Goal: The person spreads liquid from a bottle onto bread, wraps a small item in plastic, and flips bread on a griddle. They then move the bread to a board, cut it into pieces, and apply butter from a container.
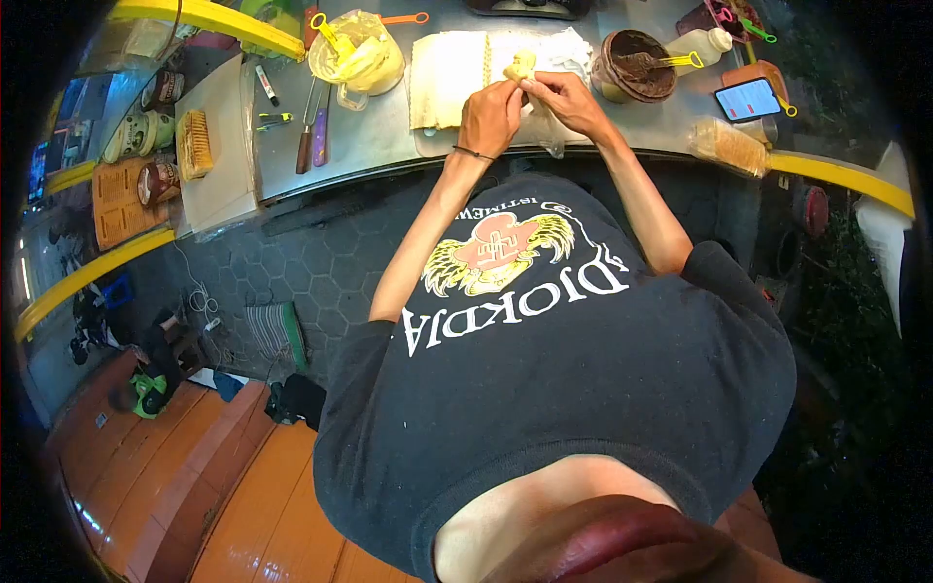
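Note:
My left hand point(489, 119) is closed, its fingertips pinched at a small pale-yellow lump point(522, 64) whose kind I cannot make out. My right hand point(568, 101) is closed too, with thumb and fingers meeting the left hand's at the same lump. Crumpled clear plastic point(550, 134) hangs below the right hand. Beside the left hand lie wide, pale bread slices point(449, 73), opened flat on the metal counter. White crumpled wrapping point(564, 51) lies behind the right hand. A tub of dark brown spread point(634, 66) stands to its right.
A container of yellow spread point(358, 58) stands left of the bread. Knives point(313, 131) and a marker point(266, 85) lie further left. On the right are a phone point(747, 99), a white bottle point(700, 49) and a bagged loaf point(729, 146). Yellow rails point(841, 175) edge the counter.

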Motion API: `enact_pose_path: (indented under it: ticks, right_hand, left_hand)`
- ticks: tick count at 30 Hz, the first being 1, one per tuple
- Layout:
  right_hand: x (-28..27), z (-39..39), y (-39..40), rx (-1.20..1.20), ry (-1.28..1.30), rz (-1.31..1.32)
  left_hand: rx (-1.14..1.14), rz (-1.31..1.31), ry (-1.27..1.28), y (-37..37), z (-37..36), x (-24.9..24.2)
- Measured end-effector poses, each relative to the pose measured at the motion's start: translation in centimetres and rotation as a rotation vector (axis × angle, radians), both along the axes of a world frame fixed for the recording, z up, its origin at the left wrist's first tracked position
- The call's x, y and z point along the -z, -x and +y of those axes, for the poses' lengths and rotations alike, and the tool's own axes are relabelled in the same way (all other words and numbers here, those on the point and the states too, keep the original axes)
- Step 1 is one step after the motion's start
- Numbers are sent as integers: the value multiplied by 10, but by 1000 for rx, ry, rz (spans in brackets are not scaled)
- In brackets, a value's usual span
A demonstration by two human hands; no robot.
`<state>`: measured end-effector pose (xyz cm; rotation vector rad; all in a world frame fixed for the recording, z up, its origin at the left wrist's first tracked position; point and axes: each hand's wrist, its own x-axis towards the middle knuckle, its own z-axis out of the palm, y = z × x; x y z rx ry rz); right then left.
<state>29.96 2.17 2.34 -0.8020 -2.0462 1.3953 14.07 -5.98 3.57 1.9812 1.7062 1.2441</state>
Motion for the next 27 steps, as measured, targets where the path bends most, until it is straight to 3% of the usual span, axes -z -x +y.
enact_pose_path:
  ticks: [3, 5, 8, 11, 12, 13, 16, 21, 23, 27]
  right_hand:
    - [12, -7, 10, 76, 27, 93]
    - [14, -12, 15, 126, 54, 158]
    - [3, -23, 26, 237, -31, 92]
    - [6, -24, 32, 161, 196, 265]
    - [4, -25, 33, 106, 265, 319]
    - [3, -25, 35, 106, 264, 319]
    - [-3, -40, 43, 57, 554, 545]
    - [-5, -43, 43, -79, 586, 589]
    - [-10, -41, 39, -132, 365, 307]
    - [-4, -55, 44, 33, 373, 360]
  left_hand:
    - [36, -50, 115, 4, 0, 4]
    - [79, -387, 348, 6, -2, -6]
    - [138, -425, 561, 27, -1, -14]
    - [54, -532, 535, 39, -8, -15]
    - [23, -374, 420, 38, -11, -17]
    - [23, -373, 419, 36, -11, -19]
    - [205, -693, 506, 22, -11, -9]
    - [250, -915, 444, 16, -17, 4]
    - [300, -977, 406, 14, -21, -3]
    - [305, -838, 479, 14, -23, -5]
